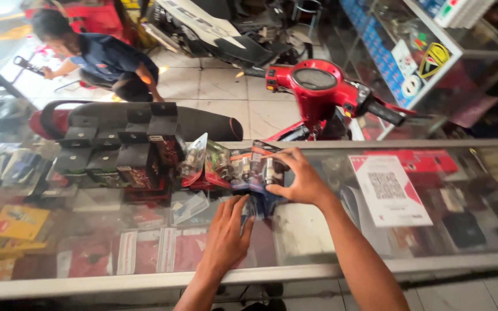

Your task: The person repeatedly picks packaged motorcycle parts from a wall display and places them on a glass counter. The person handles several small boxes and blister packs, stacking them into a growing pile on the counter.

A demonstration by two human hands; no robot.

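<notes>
Right hand point(301, 181) fingers grasp one bulb packet point(265, 170) in the row (most already stand lined up); left hand point(226, 233) rests released on the glass bench point(318, 230), touching a packet below.

A glass display worktop point(318, 242) spans the foreground. Beyond it, a pale tiled floor point(214, 86) catches daylight, with a red scooter point(318, 92) and glass shelving point(433, 63) at right.
</notes>
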